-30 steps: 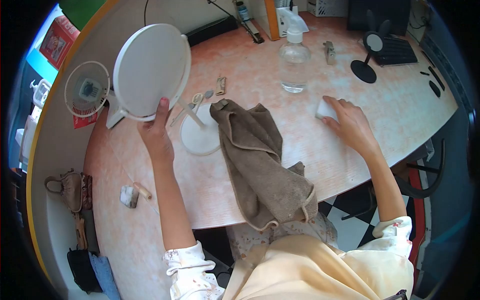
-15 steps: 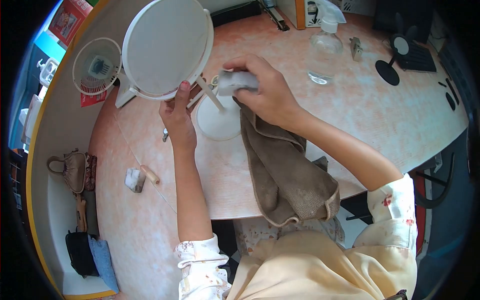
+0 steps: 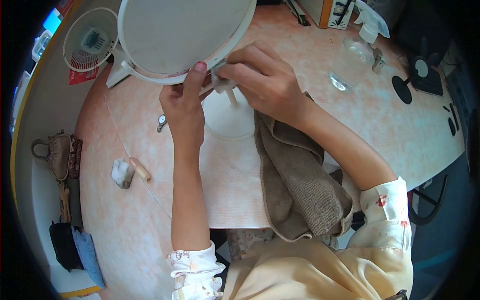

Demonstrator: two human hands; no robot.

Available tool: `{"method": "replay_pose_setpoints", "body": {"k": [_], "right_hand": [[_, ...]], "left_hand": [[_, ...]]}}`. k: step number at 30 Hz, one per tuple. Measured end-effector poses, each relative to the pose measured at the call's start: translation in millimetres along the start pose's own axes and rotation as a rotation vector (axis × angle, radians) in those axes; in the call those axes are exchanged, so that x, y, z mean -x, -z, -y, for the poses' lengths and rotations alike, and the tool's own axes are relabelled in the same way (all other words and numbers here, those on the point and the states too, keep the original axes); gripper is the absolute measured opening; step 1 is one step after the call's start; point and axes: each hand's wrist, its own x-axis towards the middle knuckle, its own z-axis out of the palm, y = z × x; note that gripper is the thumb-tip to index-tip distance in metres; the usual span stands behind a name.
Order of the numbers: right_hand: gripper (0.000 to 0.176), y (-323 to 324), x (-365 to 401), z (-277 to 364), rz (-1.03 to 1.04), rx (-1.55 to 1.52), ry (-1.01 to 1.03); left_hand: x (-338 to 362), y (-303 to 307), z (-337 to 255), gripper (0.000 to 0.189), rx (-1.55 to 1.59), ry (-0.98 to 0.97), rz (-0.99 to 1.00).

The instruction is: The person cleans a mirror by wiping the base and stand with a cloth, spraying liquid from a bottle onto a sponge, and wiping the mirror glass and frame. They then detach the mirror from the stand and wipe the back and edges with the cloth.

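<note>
My left hand [image 3: 186, 105] grips the lower rim of a round white stand mirror [image 3: 175, 35], tilted toward me, thumb on its edge. The mirror's round base [image 3: 227, 117] rests on the table under my hands. My right hand [image 3: 262, 82] holds a small pale sponge [image 3: 220, 82] and presses it against the mirror's rim and stem, next to my left thumb. A brown towel [image 3: 297, 175] lies under my right forearm and hangs over the table's front edge.
A small white desk fan [image 3: 90, 40] stands at the far left. A clear spray bottle [image 3: 352, 55] and a small black stand mirror [image 3: 410, 80] are at the far right. A white lump and a short wooden stick [image 3: 131, 171] lie at the left. Bags lie on the floor.
My right hand picked up the sponge from the right side of the table and brought it to the mirror's rim. The mirror is now closer and tilted further toward me.
</note>
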Motion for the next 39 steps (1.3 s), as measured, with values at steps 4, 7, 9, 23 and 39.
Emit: {"method": "replay_pose_setpoints", "body": {"k": [4,7,9,23,39], "right_hand": [[0.019,-7,31,2,0.163,-0.014,-0.072],[0.020,5,43,-2,0.224,-0.041,-0.116],[0.019,13,37,-1,0.180,-0.086,-0.183],[0.029,38,14,3,0.158,-0.837,-1.200],[0.036,54,-6,6,-0.160,-1.270,-1.420]], "left_hand": [[0,-2,-2,0.035,0.070,0.010,0.038],[0,-5,-1,0.035,0.056,-0.014,0.029],[0,-6,-2,0.036,0.031,-0.013,0.016],[2,-4,-3,0.040,0.020,-0.009,-0.003],[5,-5,-3,0.039,0.068,-0.104,-0.062]]}}
